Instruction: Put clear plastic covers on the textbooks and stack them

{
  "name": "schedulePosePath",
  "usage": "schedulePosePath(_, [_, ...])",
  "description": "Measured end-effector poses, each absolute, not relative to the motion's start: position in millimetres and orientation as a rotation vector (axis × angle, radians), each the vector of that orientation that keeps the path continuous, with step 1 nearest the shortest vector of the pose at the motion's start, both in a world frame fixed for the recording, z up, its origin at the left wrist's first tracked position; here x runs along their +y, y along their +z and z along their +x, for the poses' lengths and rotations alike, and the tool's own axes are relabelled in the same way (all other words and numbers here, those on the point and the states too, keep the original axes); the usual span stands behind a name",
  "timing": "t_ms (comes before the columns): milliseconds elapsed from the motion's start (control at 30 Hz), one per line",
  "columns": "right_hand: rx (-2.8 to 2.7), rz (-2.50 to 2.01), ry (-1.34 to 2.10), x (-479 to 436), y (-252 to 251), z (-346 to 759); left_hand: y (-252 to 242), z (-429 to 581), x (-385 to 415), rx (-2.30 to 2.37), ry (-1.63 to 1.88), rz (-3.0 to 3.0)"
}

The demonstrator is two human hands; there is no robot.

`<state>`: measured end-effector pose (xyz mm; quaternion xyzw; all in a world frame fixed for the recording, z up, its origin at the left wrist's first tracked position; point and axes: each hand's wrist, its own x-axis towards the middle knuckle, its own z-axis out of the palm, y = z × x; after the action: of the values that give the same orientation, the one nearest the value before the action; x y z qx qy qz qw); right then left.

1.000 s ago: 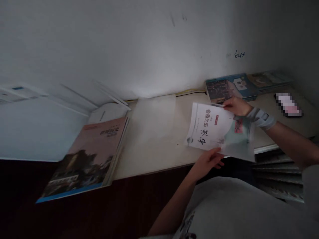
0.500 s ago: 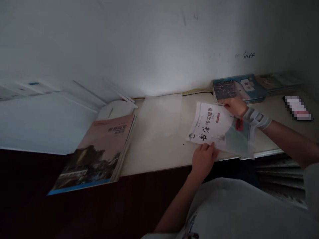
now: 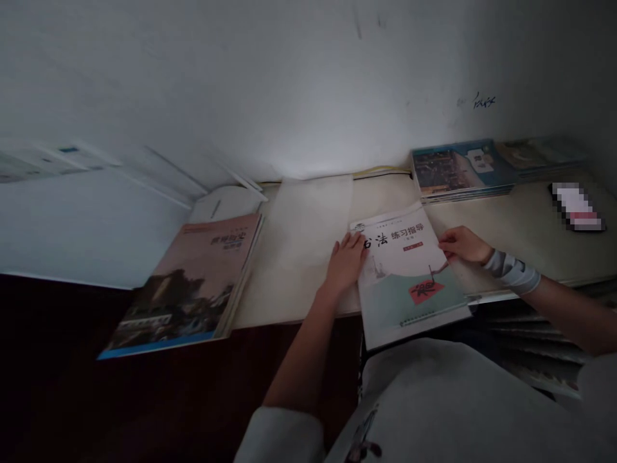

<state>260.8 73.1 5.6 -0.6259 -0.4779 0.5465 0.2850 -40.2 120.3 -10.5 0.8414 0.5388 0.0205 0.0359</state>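
Observation:
A calligraphy workbook (image 3: 407,289), white above and green below with a red patch, lies face up on the table and juts past its front edge towards my body. My left hand (image 3: 348,257) rests along its left edge, fingers laid flat over the cover and hiding part of the title. At the right edge, my right hand (image 3: 465,245) pinches the side of the workbook between thumb and fingers. A grey-white band wraps the right wrist.
A pinkish stack of textbooks (image 3: 193,276) overhangs the table's front left. A pale thin sheet (image 3: 313,212) lies mid-table. Blue-covered books (image 3: 453,170) stand stacked against the wall, with more books (image 3: 540,154) beside them. A phone (image 3: 577,207) lies far right.
The workbook has turned from sideways to nearly upright towards me and come nearer my body. My left hand has moved left and up to its left edge; my right hand has slid down its side.

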Motion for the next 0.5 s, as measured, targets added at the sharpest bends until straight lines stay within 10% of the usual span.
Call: schedulePosePath(500, [-1.627,-1.906,0.937,47.8,13.4,299.7,-7.1,18.6,121.0,1.532,0.048,2.553])
